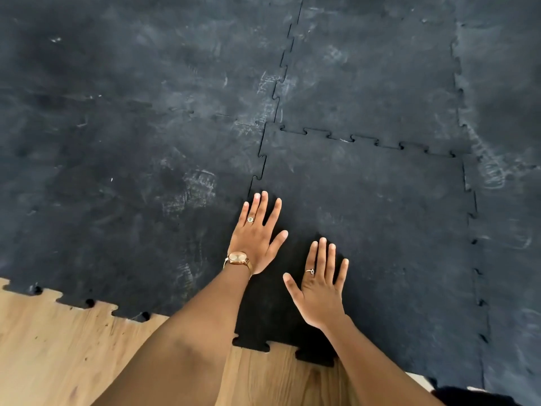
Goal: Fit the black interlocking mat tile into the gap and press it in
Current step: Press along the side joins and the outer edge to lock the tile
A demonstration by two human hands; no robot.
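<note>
The black interlocking mat tile [380, 230] lies flat among its neighbours, its toothed edges meeting the tiles to the left, behind and to the right. It looks darker and cleaner than the scuffed tiles around it. My left hand [257, 232], with a watch and a ring, rests palm down with fingers spread on the tile's left seam. My right hand [322, 282], also ringed, lies flat with spread fingers on the tile's near left part. Neither hand holds anything.
Scuffed black mat tiles [131, 156] cover the floor to the left, ahead and right. Bare wooden floor [58, 347] shows at the near left, along the mat's toothed front edge [87, 303].
</note>
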